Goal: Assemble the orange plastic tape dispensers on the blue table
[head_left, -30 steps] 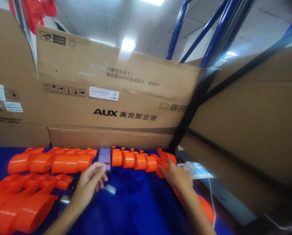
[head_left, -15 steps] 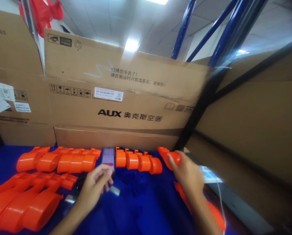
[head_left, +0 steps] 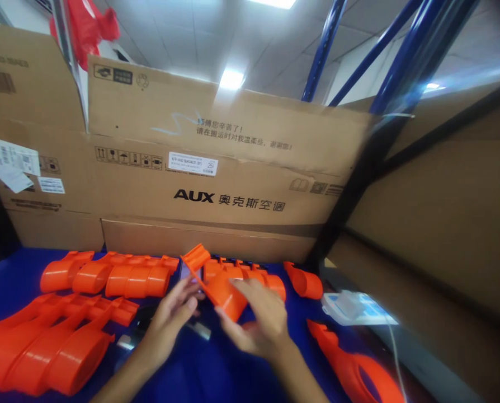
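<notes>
My right hand (head_left: 260,316) is closed around an orange plastic part (head_left: 227,294) with a broad curved body and a narrow arm ending in a small channel-like piece. That part is tilted in mid-air above the blue surface (head_left: 216,369), its arm pointing up and left. My left hand (head_left: 177,308) is beside it, palm turned inward, fingers loosely bent and apart from the thumb. Its fingertips come close to the part's edge; whether they touch it I cannot tell. Behind the held part, a phone-like device (head_left: 185,272) and a row of similar orange parts (head_left: 277,285) are partly hidden.
More orange parts stand in rows at the back left (head_left: 136,280) and front left (head_left: 78,364). Single ones lie at right (head_left: 309,284) and front right (head_left: 359,369). A white-and-blue packet (head_left: 359,308) with a cable lies near the right edge. Cardboard (head_left: 149,196) walls the back.
My right hand has come from the right back to the middle, bringing an orange part with it. An orange part still stands where that hand was. The view has shifted slightly.
</notes>
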